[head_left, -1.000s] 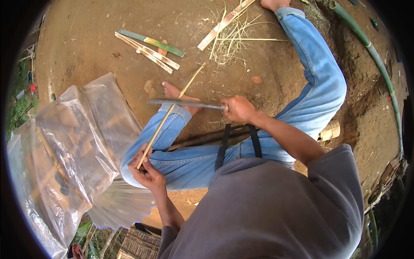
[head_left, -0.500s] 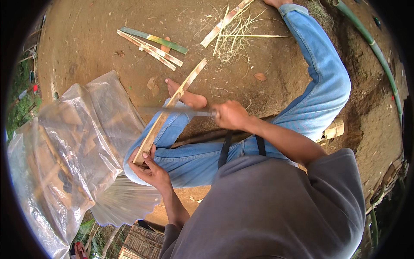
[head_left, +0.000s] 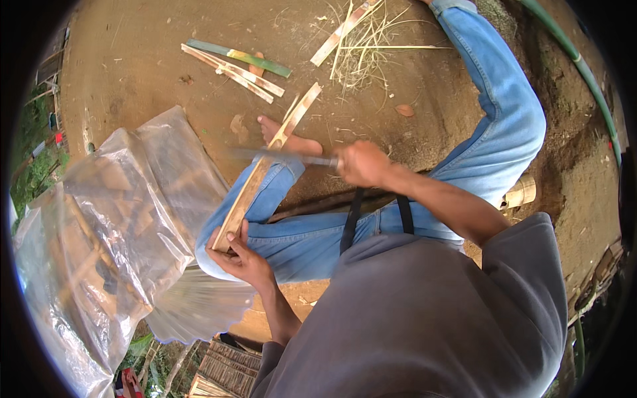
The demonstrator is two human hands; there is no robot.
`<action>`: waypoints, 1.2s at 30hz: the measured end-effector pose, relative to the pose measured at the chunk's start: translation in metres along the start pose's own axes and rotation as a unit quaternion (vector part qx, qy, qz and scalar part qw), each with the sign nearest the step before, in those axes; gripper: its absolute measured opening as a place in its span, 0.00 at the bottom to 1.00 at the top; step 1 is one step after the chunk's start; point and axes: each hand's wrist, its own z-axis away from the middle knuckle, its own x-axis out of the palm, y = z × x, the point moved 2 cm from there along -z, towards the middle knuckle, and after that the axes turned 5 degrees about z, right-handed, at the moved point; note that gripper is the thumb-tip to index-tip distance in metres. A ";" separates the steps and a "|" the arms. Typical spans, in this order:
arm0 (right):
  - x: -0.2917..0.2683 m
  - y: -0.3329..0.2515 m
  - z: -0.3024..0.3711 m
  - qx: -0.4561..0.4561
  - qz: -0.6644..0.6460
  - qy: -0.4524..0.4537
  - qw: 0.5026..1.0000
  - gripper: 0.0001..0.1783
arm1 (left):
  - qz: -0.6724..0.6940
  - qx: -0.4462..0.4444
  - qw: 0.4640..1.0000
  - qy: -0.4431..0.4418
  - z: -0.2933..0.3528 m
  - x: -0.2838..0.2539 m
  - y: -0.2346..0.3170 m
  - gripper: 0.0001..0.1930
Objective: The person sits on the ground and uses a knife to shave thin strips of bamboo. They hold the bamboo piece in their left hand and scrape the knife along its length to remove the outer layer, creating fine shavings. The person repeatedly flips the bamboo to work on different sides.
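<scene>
My left hand (head_left: 240, 257) is closed around the lower end of a long bamboo strip (head_left: 247, 199), at my bent left knee. The strip slants up and away over my lower leg, past my bare foot. In my right hand (head_left: 363, 164) is the handle of a long knife (head_left: 312, 160), its blade pointing left. Motion smears the blade, which crosses the strip a little beyond its middle. Beside the strip's far end, a thin sliver (head_left: 290, 107) stands partly away from it.
Several split bamboo pieces (head_left: 239, 69) lie on the dirt ground ahead. Another strip (head_left: 338, 38) rests beside a heap of fine shavings (head_left: 365, 63). Clear plastic sheeting (head_left: 126, 205) covers things on the left. A green bamboo pole (head_left: 584, 69) runs along the right.
The sliver near the strip's far end now stands out more from it. The knife, still across the strip, and both hands have shifted slightly right in the picture, as has the whole scene.
</scene>
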 end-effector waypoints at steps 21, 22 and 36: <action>0.011 0.118 -0.037 0.221 0.015 -0.027 0.975 0.17 | 0.011 -0.009 1.000 -0.002 -0.007 -0.001 -0.002 0.17; 0.010 0.124 -0.041 0.273 -0.011 -0.017 0.962 0.17 | 0.011 -0.003 1.000 -0.013 -0.010 0.001 0.001 0.18; 0.012 0.021 -0.008 0.060 0.002 0.029 0.998 0.12 | 0.074 -0.061 0.994 0.044 -0.005 0.020 0.017 0.12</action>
